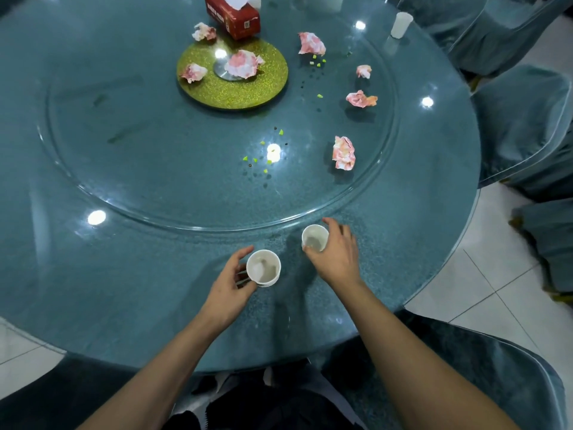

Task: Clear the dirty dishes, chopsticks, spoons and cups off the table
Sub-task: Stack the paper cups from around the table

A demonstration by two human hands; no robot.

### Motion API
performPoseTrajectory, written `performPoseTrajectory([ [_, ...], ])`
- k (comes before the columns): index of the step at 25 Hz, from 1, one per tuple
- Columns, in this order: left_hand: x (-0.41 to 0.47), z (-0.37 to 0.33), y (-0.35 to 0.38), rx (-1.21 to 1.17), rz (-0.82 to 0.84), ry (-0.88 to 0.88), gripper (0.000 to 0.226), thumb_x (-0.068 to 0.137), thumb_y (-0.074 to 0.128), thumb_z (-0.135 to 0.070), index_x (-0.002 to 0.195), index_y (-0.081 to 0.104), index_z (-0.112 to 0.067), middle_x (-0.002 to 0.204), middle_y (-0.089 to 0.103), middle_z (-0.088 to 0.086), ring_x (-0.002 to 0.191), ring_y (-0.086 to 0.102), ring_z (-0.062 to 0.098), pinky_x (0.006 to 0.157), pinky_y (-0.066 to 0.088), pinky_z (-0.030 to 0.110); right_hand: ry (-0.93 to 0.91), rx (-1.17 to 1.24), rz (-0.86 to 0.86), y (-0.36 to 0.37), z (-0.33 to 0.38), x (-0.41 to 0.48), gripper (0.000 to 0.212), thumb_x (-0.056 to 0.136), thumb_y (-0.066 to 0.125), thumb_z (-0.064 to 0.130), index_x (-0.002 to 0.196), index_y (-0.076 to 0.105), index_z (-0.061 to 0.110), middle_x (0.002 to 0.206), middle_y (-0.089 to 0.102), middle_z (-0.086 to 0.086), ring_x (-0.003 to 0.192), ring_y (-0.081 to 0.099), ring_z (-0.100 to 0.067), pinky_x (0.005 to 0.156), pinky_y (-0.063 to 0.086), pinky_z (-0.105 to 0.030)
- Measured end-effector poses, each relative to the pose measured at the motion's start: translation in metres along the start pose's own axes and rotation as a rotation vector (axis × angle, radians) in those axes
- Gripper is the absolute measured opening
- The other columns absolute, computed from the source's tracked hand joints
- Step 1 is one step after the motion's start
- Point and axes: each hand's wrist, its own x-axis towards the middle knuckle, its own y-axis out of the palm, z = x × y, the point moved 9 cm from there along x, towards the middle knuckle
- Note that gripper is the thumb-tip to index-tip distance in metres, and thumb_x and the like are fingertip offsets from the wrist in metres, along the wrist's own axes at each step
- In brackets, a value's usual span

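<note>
**A:** Where are the cups?

**B:** Your left hand (229, 283) curls round the bigger cup (263, 270). Your right hand (338, 257) grips the smaller cup (314, 238). Both are by the near edge of the table (124, 274).

**A:** Why one each?

**B:** I think so you can carry two at once. Both your arms reach forward, with the hands close together. The far cup (401, 24) stands well apart.

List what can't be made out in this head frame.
- Head view: tissue box top, cut off by upper edge.
- Head view: left cup contents, blurred; left hand covers its side.
- Head view: right cup base, hidden by right hand.
- Head view: far cup details, too small.
</note>
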Motion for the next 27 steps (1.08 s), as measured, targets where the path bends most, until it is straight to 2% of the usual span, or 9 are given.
performPoseTrajectory([
  [3, -0.001, 0.003, 0.001, 0.002, -0.005, -0.001, 0.070, 0.088, 0.066, 0.007, 0.137, 0.049, -0.040, 0.121, 0.069, -0.002, 0.104, 0.070, 0.007, 0.087, 0.051, 0.021, 0.032, -0.100, 0.096, 0.016, -0.006, 0.014, 0.085, 0.075, 0.083, 0.043, 0.146, 0.040, 0.025, 0.142, 0.045, -0.010, 0.129, 0.046, -0.035, 0.109, 0.040, -0.046],
  [5, -0.003, 0.003, 0.002, -0.004, -0.005, 0.001, 0.069, 0.088, 0.067, 0.005, 0.137, 0.049, -0.040, 0.123, 0.068, -0.004, 0.105, 0.069, 0.007, 0.089, 0.051, 0.022, 0.044, -0.121, 0.130, 0.023, -0.010, 0.017, 0.080, 0.078, 0.082, 0.038, 0.145, 0.041, 0.025, 0.141, 0.044, -0.010, 0.129, 0.046, -0.036, 0.109, 0.040, -0.048],
  [8, -0.006, 0.001, 0.002, -0.027, -0.006, -0.006, 0.065, 0.089, 0.069, 0.002, 0.139, 0.051, -0.034, 0.125, 0.068, -0.005, 0.105, 0.069, 0.003, 0.083, 0.051, 0.015, 0.015, -0.096, 0.119, 0.026, -0.011, 0.015, 0.069, 0.081, 0.079, 0.030, 0.141, 0.045, 0.024, 0.136, 0.045, -0.010, 0.124, 0.048, -0.035, 0.108, 0.040, -0.048],
  [13, -0.002, -0.001, 0.001, -0.045, -0.007, -0.014, 0.065, 0.088, 0.068, 0.002, 0.139, 0.051, -0.033, 0.124, 0.069, -0.001, 0.102, 0.069, 0.003, 0.081, 0.051, 0.015, -0.075, 0.105, 0.064, 0.015, 0.005, -0.004, 0.066, 0.075, 0.079, 0.034, 0.135, 0.050, 0.030, 0.126, 0.054, -0.004, 0.117, 0.052, -0.026, 0.102, 0.044, -0.045],
  [16, -0.002, -0.002, 0.001, -0.067, 0.001, -0.025, 0.066, 0.086, 0.073, -0.001, 0.138, 0.052, -0.036, 0.123, 0.068, -0.003, 0.101, 0.069, 0.002, 0.085, 0.054, 0.022, -0.169, 0.223, 0.033, -0.001, 0.024, -0.021, 0.068, 0.072, 0.081, 0.037, 0.133, 0.051, 0.037, 0.123, 0.053, 0.005, 0.117, 0.051, -0.018, 0.103, 0.045, -0.043],
  [19, -0.002, -0.003, 0.003, -0.071, 0.018, -0.008, 0.067, 0.082, 0.078, -0.009, 0.137, 0.051, -0.037, 0.124, 0.067, -0.005, 0.104, 0.068, 0.004, 0.087, 0.055, 0.024, -0.242, 0.338, 0.046, -0.018, 0.048, -0.036, 0.071, 0.071, 0.084, 0.038, 0.134, 0.050, 0.042, 0.123, 0.050, 0.014, 0.115, 0.053, -0.009, 0.100, 0.047, -0.033],
  [22, -0.003, -0.007, 0.004, -0.064, 0.032, 0.009, 0.067, 0.084, 0.075, 0.002, 0.138, 0.050, -0.029, 0.124, 0.066, -0.002, 0.104, 0.069, 0.006, 0.085, 0.056, 0.021, -0.325, 0.431, 0.096, -0.024, 0.074, -0.052, 0.072, 0.071, 0.086, 0.036, 0.134, 0.052, 0.043, 0.125, 0.048, 0.020, 0.116, 0.053, -0.002, 0.100, 0.046, -0.025],
  [27, -0.002, -0.009, 0.005, -0.059, 0.063, 0.019, 0.064, 0.083, 0.076, 0.004, 0.133, 0.049, -0.026, 0.116, 0.067, -0.002, 0.100, 0.071, 0.015, 0.080, 0.058, 0.024, -0.365, 0.330, 0.226, -0.001, 0.085, -0.068, 0.074, 0.066, 0.084, 0.045, 0.133, 0.051, 0.044, 0.122, 0.049, 0.019, 0.118, 0.053, -0.008, 0.103, 0.047, -0.040],
])
